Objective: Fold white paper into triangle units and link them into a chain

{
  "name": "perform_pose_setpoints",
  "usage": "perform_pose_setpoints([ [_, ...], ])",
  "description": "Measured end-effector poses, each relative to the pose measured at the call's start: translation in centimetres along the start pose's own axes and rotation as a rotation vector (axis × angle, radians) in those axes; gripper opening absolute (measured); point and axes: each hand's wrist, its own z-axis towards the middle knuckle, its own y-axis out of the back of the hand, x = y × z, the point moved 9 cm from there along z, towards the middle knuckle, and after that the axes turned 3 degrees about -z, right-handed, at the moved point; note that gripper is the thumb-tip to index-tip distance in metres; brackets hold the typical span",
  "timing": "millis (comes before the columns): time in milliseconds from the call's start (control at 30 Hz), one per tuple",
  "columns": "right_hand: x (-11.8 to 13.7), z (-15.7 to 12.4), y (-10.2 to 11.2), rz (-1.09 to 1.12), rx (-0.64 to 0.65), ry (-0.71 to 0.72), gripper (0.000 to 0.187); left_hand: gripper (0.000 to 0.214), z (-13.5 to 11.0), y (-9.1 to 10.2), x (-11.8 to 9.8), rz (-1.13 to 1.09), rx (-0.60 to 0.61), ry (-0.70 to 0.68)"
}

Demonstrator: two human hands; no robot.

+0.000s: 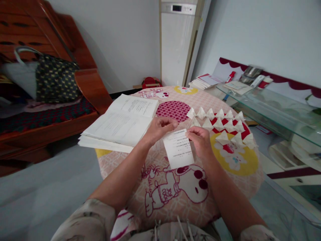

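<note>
My left hand (160, 129) and my right hand (199, 140) both pinch the top edge of a small printed paper slip (178, 149), which hangs down over the cartoon-print cloth (175, 187) covering a round surface in front of me. Fingers of both hands are closed on the slip. An open book of printed pages (120, 124) lies on the cloth just left of my left hand. Several folded white paper triangles (223, 125) lie in rows on the cloth to the right, beyond my right hand.
A glass table (276, 107) with books and small items stands at the right. A wooden bench (50, 110) with a dark patterned bag (56, 78) is at the left. A tall white air-conditioner unit (177, 43) stands against the back wall.
</note>
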Motion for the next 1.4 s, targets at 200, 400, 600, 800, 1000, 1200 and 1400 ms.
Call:
perform_pose_setpoints([
  [200,0.1,-0.6,-2.1,-0.122,0.128,-0.027,0.019,0.025,0.2,-2.2,-0.5,0.325,0.195,-0.055],
  [400,-0.3,-0.5,-2.2,-0.139,0.147,-0.030,0.017,0.030,0.0,-2.3,0.8,0.385,0.253,-0.069],
  [600,-0.7,-0.7,-2.6,-0.089,0.175,-0.084,0.017,0.029,-0.1,-1.7,1.6,0.304,0.211,-0.021],
  [800,-1.1,-0.9,-2.6,-0.089,0.185,-0.139,0.017,0.026,0.1,-0.5,1.7,0.248,0.159,0.043],
  [1000,-1.8,-0.9,-2.7,-0.111,0.206,-0.173,0.015,0.026,0.3,0.6,2.2,0.230,0.120,0.110],
  [1200,-2.6,-1.0,-3.2,-0.105,0.230,-0.224,0.016,0.026,0.5,1.6,3.3,0.227,0.073,0.199],
  [1400,-3.1,-0.9,-3.1,-0.147,0.204,-0.261,0.017,0.027,0.6,1.9,4.8,0.217,0.027,0.286],
])
